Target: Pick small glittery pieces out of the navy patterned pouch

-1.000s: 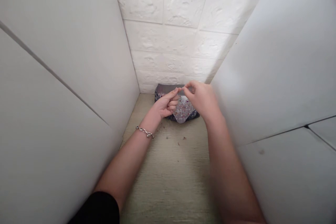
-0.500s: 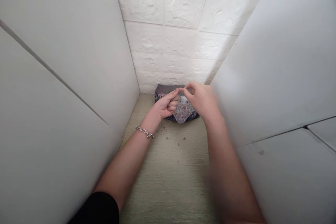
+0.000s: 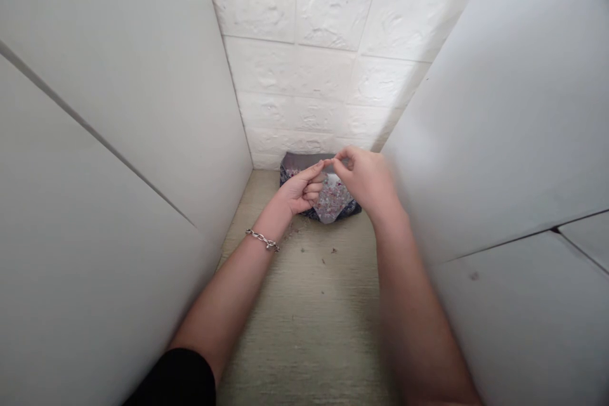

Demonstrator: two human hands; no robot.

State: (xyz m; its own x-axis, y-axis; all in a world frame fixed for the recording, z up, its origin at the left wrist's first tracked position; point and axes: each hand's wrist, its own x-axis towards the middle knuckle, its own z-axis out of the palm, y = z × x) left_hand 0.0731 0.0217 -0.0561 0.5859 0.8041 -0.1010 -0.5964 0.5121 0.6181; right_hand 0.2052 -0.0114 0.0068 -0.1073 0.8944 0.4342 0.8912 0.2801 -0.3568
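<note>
Above a dark patterned fabric box, my two hands meet fingertip to fingertip. My left hand is closed, its thumb pressed to the index finger and the other fingers curled in. My right hand pinches with thumb and index finger right at the left fingertips. Whatever lies between the fingertips is too small to make out. Just beneath the hands, a clear plastic bag of small pink, white and coloured beads or bits rests in the box. The hands hide part of the bag and box.
Tiny dark scraps lie on the pale wood-grain surface before the box. Tall white panels stand close on the left and right. A white brick-pattern wall rises behind the box.
Hardly anything differs. Both hands keep their pinched pose over the box, with at most a very slight shift of the right fingers.
</note>
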